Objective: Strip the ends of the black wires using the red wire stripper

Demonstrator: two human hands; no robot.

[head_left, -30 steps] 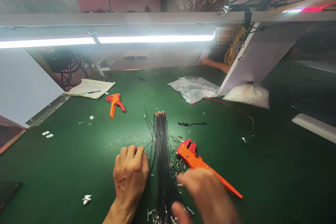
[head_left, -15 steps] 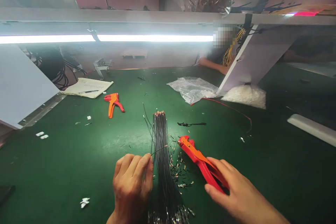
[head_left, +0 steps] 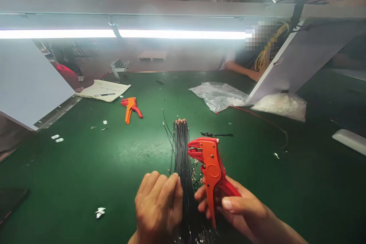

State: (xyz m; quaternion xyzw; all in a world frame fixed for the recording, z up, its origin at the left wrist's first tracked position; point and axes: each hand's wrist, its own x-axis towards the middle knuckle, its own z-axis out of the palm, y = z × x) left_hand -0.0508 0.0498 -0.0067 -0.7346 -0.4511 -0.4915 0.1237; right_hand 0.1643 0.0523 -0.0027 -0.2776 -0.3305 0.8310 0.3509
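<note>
A bundle of thin black wires (head_left: 181, 148) with bare copper tips lies lengthwise on the green bench (head_left: 85, 167). My left hand (head_left: 158, 207) is closed beside the bundle's near end, pinching a single black wire that angles off to the right. My right hand (head_left: 237, 209) grips the handles of an orange-red wire stripper (head_left: 210, 169), held upright just right of the bundle, jaws pointing left toward the loose wire. Small wire offcuts lie scattered under the tool.
A second orange stripper (head_left: 130, 108) lies at the back left near a paper sheet (head_left: 104, 90). Clear plastic bags (head_left: 220, 96), a white bag (head_left: 281, 105) and a red wire (head_left: 263, 120) lie at the back right. Another person's arm (head_left: 243, 71) rests across the bench.
My right hand reached the stripper on the bench, gripped it, and lifted it upright next to the bundle. My left hand kept its pinch on one wire.
</note>
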